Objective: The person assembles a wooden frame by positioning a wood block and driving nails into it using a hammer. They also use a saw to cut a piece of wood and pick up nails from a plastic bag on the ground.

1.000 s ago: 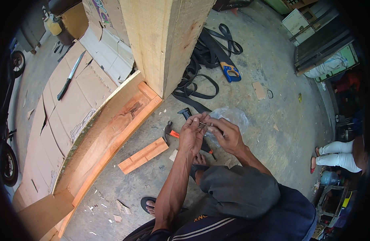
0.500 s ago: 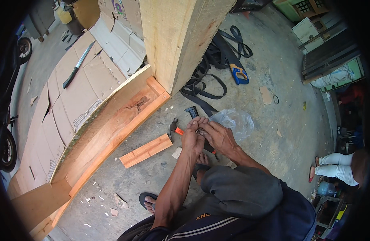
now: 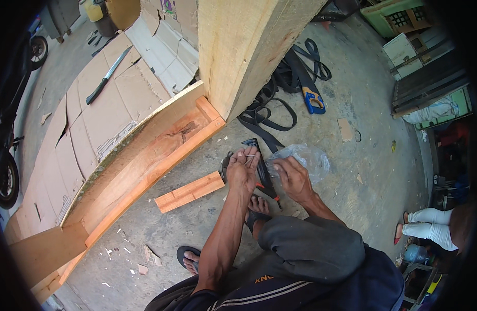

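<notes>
My left hand is turned palm up, its fingers curled over a few thin nails lying across them. Just to its right, my right hand is apart from it with thumb and fingers drawn together. Whatever those fingertips may pinch is too small to make out. Below the hands, a black tool with orange parts lies on the floor. Beside my left wrist is a short reddish wooden block. A clear plastic bag lies behind my right hand.
A long wooden frame runs along the left, with a thick pale post at its far end. Cardboard beyond it carries a knife. Farther off lie black straps and a handsaw. Another person's legs show at right.
My hands have come apart: the right has moved rightward and the left has turned its palm up, showing the nails. The view has shifted slightly.
</notes>
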### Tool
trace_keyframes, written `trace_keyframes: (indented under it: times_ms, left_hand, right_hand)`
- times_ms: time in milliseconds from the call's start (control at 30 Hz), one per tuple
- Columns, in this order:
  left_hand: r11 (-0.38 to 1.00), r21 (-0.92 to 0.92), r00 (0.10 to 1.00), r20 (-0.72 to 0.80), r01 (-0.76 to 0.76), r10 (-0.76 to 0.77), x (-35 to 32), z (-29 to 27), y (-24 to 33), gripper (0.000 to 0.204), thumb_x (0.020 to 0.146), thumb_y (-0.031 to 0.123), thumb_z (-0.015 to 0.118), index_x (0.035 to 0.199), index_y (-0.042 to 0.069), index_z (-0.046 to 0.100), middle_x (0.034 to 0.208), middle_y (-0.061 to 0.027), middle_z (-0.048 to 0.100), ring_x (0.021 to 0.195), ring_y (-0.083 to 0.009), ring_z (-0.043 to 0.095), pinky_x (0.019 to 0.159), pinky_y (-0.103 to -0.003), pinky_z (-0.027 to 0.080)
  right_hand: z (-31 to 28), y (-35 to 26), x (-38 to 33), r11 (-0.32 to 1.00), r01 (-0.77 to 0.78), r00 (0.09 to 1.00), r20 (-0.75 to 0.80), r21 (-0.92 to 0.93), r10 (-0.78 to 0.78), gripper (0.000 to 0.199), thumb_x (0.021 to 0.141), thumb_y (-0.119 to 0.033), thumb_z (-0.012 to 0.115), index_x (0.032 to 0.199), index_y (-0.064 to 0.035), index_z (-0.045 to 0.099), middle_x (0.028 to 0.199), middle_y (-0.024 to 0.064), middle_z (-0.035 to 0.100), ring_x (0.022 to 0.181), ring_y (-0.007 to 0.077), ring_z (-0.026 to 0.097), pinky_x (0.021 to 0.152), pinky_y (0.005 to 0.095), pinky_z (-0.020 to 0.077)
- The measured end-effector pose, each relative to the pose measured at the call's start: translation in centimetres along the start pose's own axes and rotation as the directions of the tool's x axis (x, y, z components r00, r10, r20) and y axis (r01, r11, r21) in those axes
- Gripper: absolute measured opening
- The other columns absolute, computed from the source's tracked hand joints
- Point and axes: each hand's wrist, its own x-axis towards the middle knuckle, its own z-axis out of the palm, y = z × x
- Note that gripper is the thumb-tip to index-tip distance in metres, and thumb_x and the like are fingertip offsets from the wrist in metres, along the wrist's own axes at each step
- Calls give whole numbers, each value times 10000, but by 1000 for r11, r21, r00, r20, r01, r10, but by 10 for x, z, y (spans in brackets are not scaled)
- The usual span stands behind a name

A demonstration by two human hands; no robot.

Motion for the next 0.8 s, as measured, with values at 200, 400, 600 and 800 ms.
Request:
trace_keyframes:
  times_ms: [200, 400, 600, 800]
  left_hand:
    - [965, 44, 965, -39, -259, 261, 54, 2, 79, 156, 1012, 163, 604, 1047, 21, 551, 1003, -149, 671, 909, -240, 688, 802, -339, 585]
    - [766, 460, 828, -108, -449, 550, 112, 31, 104, 175, 918, 170, 736, 926, 19, 648, 756, -60, 643, 620, -130, 599, 537, -255, 471]
    - [535, 763, 733, -121, -363, 669, 149, 26, 115, 175, 873, 144, 762, 898, -16, 695, 748, -81, 673, 569, -117, 590, 488, -266, 444]
    - [644, 651, 769, -142, -402, 623, 129, 26, 118, 164, 875, 114, 735, 895, -34, 666, 670, -83, 641, 509, -144, 583, 431, -294, 424]
  right_hand:
    - [-33, 100, -25, 889, -283, 956, -38, -359, 289, 224, 884, -41, 650, 1101, 4, 680, 1006, 209, 667, 880, 400, 671, 787, 441, 530]
    - [-32, 95, -53, 854, -383, 919, -52, -353, 390, 254, 870, -64, 677, 1117, 0, 685, 1032, 194, 672, 874, 340, 689, 782, 405, 552]
    - [-24, 65, -38, 920, -366, 927, 32, -142, 373, 249, 883, -68, 657, 1120, 3, 682, 1003, 196, 653, 855, 337, 679, 775, 428, 539]
    - [50, 64, -36, 974, -220, 904, 365, -44, 221, 317, 865, -92, 679, 1171, -16, 647, 1043, 206, 633, 896, 379, 660, 787, 449, 538]
